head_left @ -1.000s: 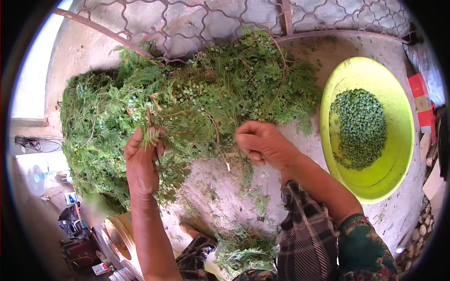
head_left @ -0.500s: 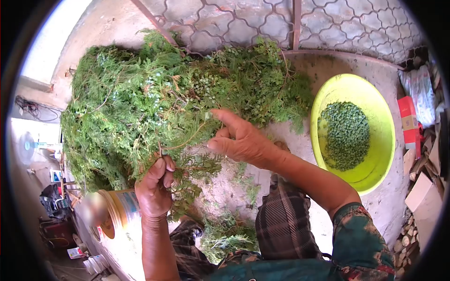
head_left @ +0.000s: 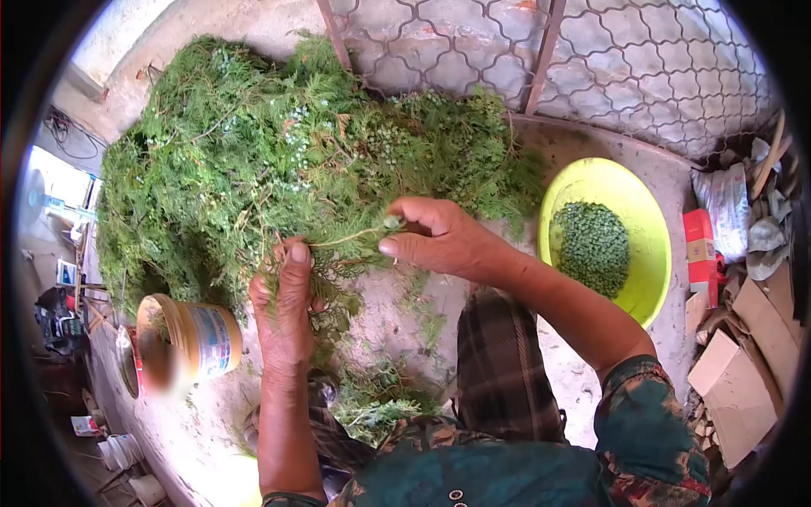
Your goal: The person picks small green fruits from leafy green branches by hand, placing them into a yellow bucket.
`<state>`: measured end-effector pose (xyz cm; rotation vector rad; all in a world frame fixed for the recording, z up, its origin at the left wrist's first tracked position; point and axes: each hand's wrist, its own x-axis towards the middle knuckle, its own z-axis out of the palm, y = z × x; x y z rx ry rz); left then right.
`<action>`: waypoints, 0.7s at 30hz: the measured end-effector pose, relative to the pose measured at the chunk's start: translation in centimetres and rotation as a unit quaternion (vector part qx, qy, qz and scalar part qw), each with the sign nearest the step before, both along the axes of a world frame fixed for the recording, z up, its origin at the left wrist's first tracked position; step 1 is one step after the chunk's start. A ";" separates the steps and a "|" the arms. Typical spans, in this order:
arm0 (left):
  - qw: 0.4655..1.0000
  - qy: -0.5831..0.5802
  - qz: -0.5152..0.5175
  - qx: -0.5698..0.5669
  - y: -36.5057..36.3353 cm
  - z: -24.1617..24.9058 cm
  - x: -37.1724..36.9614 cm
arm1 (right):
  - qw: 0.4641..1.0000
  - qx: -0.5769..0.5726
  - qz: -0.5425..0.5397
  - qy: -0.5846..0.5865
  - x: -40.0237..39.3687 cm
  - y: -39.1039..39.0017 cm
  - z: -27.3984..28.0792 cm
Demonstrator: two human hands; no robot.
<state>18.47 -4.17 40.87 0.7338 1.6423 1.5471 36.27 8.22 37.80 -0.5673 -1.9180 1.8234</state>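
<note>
Since half a second ago the right hand (head_left: 439,241) has curled in: the forefinger that was pointing out over the greens is now bent down to meet the thumb, pinching something small and pale green at the tip of a thin sprig (head_left: 351,238). Can't make out if it's a berry or a bud, too small. Left hand (head_left: 285,308) has come up a bit too, fingers closed round the other end of that same sprig, thumb lying flat on top, so the stem runs pretty much level between the two hands.

Right behind the fingers, touching them really, is the big heap of cut green branches (head_left: 253,160), spread across the concrete floor (head_left: 397,317) up to the metal lattice fence (head_left: 591,59). Loose stripped bits lie in a small pile (head_left: 376,406) near the person's lap.

Off to the right, well apart from the hands, sits a yellow-green basin (head_left: 634,211) with a mound of little green berries (head_left: 591,245) in it. On the left, near the left wrist, a tin can (head_left: 207,338) lies tipped on its side. Cardboard boxes (head_left: 743,355) are stacked past the basin.
</note>
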 end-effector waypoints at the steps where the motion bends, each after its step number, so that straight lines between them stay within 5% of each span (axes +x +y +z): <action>1: 1.000 0.017 0.000 0.003 -0.3 0.1 -0.1 | 1.000 -0.001 0.000 -0.007 0.3 -0.5 0.7; 7: 0.999 -0.027 -0.028 0.011 -2.7 0.3 -0.4 | 0.998 -0.038 -0.031 -0.024 0.6 -3.7 3.2; 15: 0.995 -0.088 -0.007 0.041 -4.0 0.4 -0.7 | 0.998 0.057 0.012 -0.032 -0.3 -6.1 2.2; 18: 0.991 -0.122 -0.027 0.055 -3.9 -0.6 -1.4 | 0.995 0.037 -0.086 -0.029 -0.4 -7.5 2.2; 21: 0.987 -0.155 0.002 0.051 -3.6 -0.6 -1.0 | 0.978 0.134 -0.156 -0.037 -0.2 -8.3 1.5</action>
